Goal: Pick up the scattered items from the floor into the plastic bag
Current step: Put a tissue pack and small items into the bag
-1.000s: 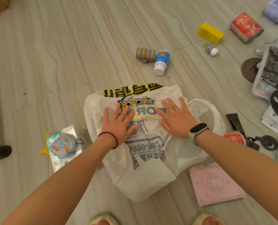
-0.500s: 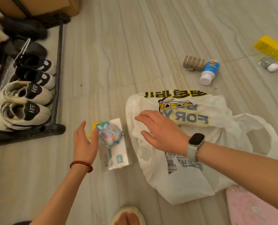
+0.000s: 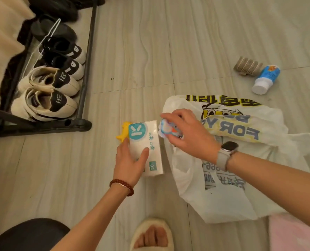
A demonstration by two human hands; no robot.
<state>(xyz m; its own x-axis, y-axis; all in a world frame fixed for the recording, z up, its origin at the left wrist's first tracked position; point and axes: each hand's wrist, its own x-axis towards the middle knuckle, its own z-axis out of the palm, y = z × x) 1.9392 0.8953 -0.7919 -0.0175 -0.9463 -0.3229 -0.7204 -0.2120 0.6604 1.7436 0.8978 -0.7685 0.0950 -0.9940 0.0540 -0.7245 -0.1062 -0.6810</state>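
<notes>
A white plastic bag (image 3: pixel 228 201) with yellow and blue print lies crumpled on the floor at the right. My right hand (image 3: pixel 188 134) holds a blue, white and orange keychain toy (image 3: pixel 167 130) just above the bag's left edge. My left hand (image 3: pixel 130 160) grips the near end of a white tissue pack (image 3: pixel 147 140) with a teal logo, left of the bag. A yellow toy (image 3: pixel 124 134) lies on the floor behind the pack, partly hidden. Farther right lie a brown ridged roll (image 3: pixel 247 67) and a blue bottle (image 3: pixel 266 79) with a white cap.
A black shoe rack (image 3: pixel 81 98) with white and black shoes stands at the left. My slippered foot (image 3: pixel 151 234) is at the bottom centre. A pink notebook corner (image 3: pixel 295 232) shows at the bottom right. Bare tiled floor (image 3: pixel 150 51) stretches ahead.
The view has swung left. My right hand left the bag and picked up the keychain toy off the tissue pack. My left hand closed on the pack's near end.
</notes>
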